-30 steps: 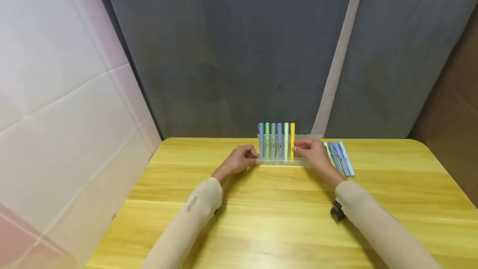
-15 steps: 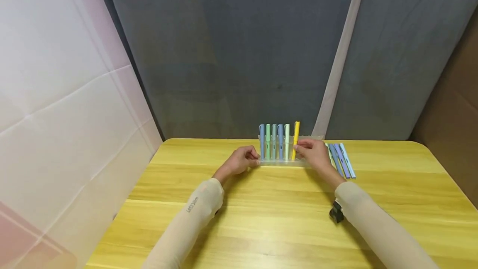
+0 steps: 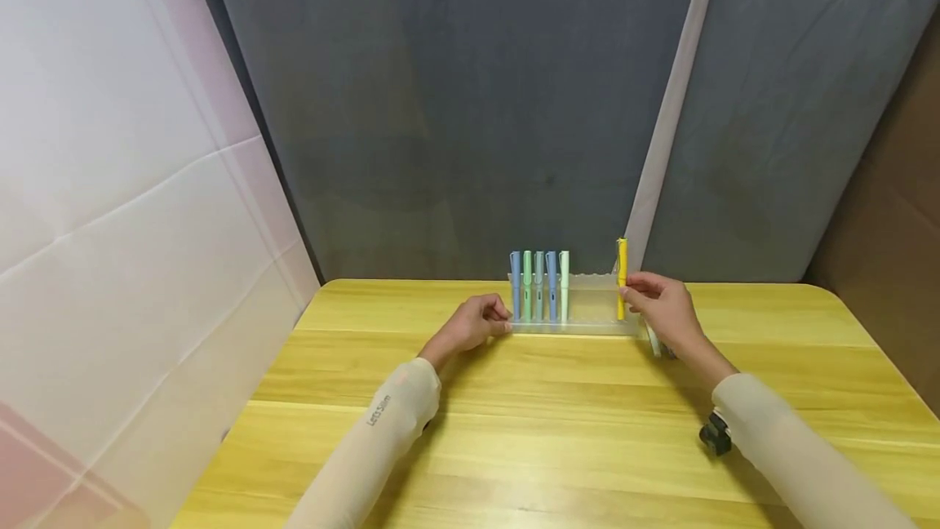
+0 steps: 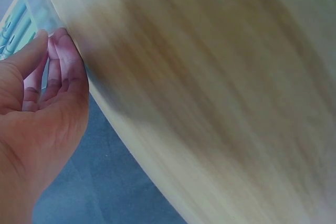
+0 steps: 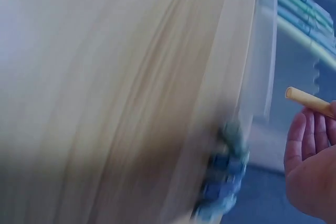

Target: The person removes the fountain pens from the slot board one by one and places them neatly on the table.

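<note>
Pen (image 3: 622, 280): yellow, held nearly upright by the pinched thumb and fingers of the right hand (image 3: 664, 308), near the right end of the clear rack (image 3: 591, 300).
Left hand (image 3: 473, 323): rack's left corner is gripped.
Standing pens (image 3: 539, 284): five, racked beside the left hand.
Loose pens (image 5: 223, 182): blurred, below the right hand.
Tabletop (image 3: 514, 431): yellow wood grain, spread beneath both hands.
Backdrop (image 3: 477, 104): dark grey, beyond the hands, flanked by white sheeting (image 3: 110, 121) left.
</note>
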